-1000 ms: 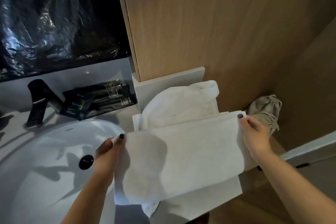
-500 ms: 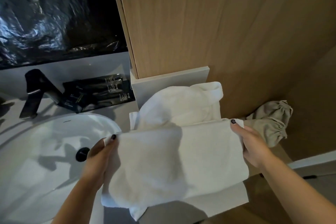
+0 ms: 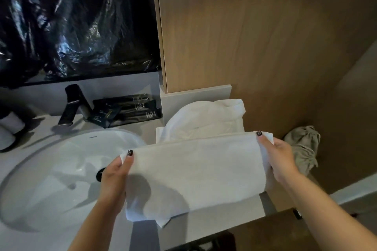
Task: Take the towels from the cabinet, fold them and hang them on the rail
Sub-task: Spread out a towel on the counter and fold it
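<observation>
Two hands, left hand and right hand, pinching folded white towel; black sachets, print perhaps illegible.

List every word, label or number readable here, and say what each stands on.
No text can be read.
Black sachets behind the sink: pale print, too small and blurred to read.
Sink rim: a small dark mark, illegible.
Towel, faucet: no lettering shows.
</observation>
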